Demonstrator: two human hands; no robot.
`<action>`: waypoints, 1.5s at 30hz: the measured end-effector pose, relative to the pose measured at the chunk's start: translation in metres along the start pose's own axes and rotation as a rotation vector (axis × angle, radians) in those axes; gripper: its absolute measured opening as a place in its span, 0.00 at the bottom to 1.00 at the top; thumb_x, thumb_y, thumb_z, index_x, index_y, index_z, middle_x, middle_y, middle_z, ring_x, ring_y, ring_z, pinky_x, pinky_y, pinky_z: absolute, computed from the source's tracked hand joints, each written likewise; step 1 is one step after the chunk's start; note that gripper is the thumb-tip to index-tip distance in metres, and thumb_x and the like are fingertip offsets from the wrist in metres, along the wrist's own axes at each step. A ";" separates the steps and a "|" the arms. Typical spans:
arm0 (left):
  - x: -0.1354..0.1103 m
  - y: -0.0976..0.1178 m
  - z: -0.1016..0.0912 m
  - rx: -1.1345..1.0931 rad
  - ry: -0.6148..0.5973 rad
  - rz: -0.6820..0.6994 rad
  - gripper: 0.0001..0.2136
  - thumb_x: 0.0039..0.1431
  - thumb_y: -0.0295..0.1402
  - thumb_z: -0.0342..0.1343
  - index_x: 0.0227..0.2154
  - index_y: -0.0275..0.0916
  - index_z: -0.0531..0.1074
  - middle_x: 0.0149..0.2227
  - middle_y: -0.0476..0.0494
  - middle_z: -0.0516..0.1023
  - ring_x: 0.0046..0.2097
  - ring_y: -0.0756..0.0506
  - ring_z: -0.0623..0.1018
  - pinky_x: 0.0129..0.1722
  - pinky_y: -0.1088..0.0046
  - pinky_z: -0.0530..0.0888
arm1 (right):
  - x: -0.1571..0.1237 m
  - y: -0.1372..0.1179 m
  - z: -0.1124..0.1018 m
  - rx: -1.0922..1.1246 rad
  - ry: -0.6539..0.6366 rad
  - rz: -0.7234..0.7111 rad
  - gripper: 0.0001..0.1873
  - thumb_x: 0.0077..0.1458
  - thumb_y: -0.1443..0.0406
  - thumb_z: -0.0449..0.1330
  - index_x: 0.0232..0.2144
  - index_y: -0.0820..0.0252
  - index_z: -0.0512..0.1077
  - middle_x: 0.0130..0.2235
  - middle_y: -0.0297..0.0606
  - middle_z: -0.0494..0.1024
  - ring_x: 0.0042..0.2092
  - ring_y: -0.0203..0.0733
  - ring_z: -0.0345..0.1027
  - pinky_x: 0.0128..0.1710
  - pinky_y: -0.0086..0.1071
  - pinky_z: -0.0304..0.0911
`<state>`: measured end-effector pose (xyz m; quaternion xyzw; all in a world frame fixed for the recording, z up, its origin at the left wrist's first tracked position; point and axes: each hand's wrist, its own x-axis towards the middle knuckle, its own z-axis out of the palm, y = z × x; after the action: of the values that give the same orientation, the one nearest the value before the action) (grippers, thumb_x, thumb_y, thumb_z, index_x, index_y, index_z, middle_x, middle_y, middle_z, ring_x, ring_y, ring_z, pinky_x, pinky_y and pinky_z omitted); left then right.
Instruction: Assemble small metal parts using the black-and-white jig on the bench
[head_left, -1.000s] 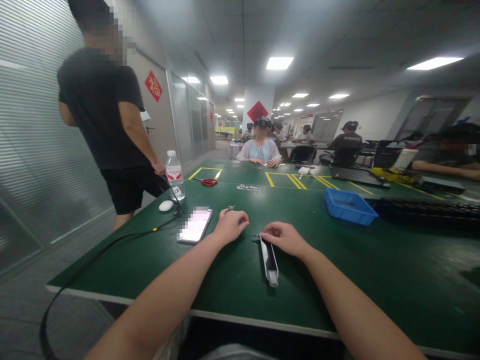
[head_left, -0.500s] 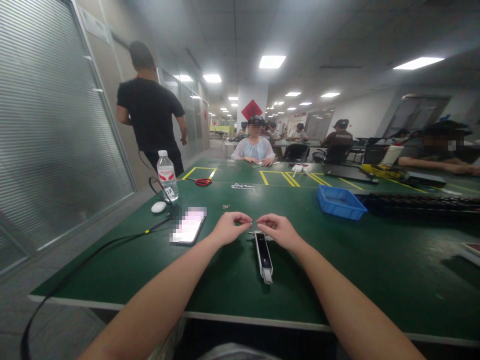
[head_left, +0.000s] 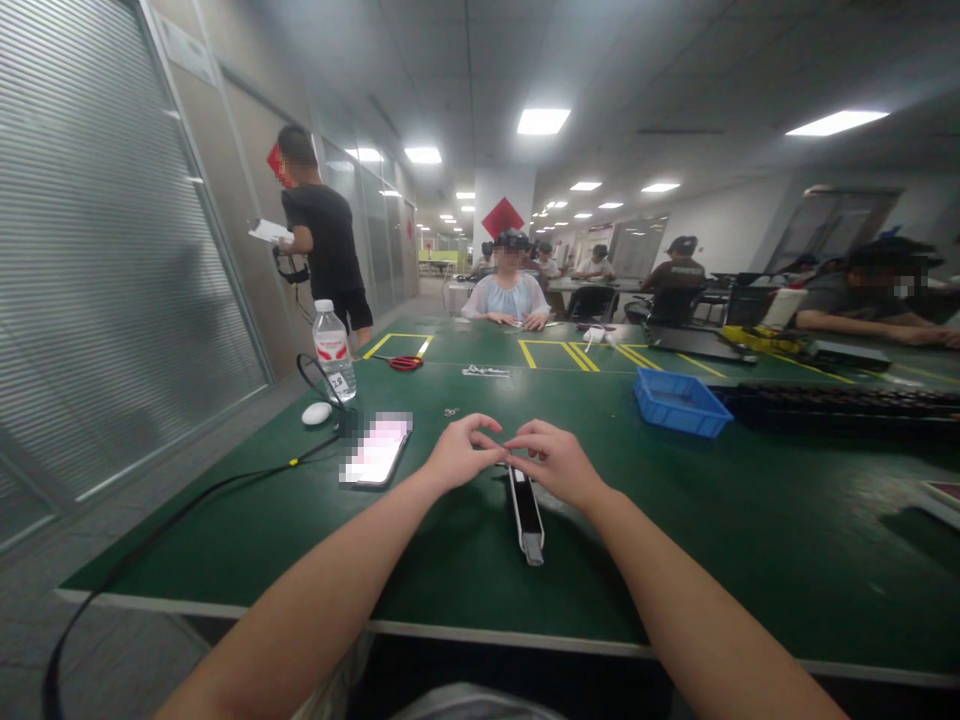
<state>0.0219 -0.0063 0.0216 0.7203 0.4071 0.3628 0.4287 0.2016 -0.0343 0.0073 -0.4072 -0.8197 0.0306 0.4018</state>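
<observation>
My left hand (head_left: pixel 466 452) and my right hand (head_left: pixel 553 462) meet fingertip to fingertip just above the green table. Both are closed in a pinch, left thumb against the right fingertips; anything between them is too small to make out. Right below the fingers lies a slim white device with a long dark face (head_left: pixel 529 510). Its near end carries a greyish piece (head_left: pixel 533 549), and its far end is partly hidden by my right hand. Farther back on the table rest some tiny metal bits (head_left: pixel 451 412).
Left of my hands are a phone (head_left: pixel 380 450), a white oval object (head_left: pixel 316 413), a black cable (head_left: pixel 225 484) and a water bottle (head_left: pixel 332 350). Red-handled scissors (head_left: pixel 406 363) lie behind. A blue bin (head_left: pixel 681 402) stands right. A person (head_left: pixel 510 290) sits opposite.
My hands have come together from a small gap until the fingertips meet. The left index finger has lifted off its thumb. A walking person at the left has moved farther away.
</observation>
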 end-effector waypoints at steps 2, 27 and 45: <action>-0.001 0.000 -0.001 0.054 -0.011 0.006 0.17 0.44 0.30 0.61 0.39 0.35 0.68 0.28 0.46 0.79 0.30 0.48 0.77 0.32 0.74 0.70 | 0.000 -0.001 -0.001 -0.062 -0.049 -0.013 0.08 0.53 0.62 0.59 0.32 0.59 0.76 0.33 0.39 0.74 0.31 0.34 0.65 0.31 0.28 0.60; 0.017 -0.049 -0.032 0.913 -0.058 0.192 0.22 0.56 0.44 0.49 0.53 0.46 0.64 0.58 0.43 0.63 0.60 0.40 0.61 0.60 0.51 0.53 | -0.016 0.058 -0.011 0.383 -0.292 0.655 0.15 0.42 0.59 0.64 0.29 0.66 0.76 0.24 0.38 0.77 0.26 0.34 0.67 0.26 0.26 0.62; 0.017 -0.049 -0.027 0.845 0.120 0.089 0.12 0.55 0.38 0.52 0.36 0.38 0.76 0.42 0.38 0.73 0.46 0.41 0.72 0.51 0.60 0.66 | -0.017 0.057 -0.010 0.414 -0.347 0.612 0.17 0.42 0.58 0.65 0.32 0.67 0.76 0.28 0.39 0.78 0.28 0.34 0.68 0.29 0.27 0.63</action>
<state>-0.0084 0.0328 -0.0106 0.8272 0.5125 0.2237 0.0555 0.2506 -0.0109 -0.0178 -0.5316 -0.6929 0.3813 0.3033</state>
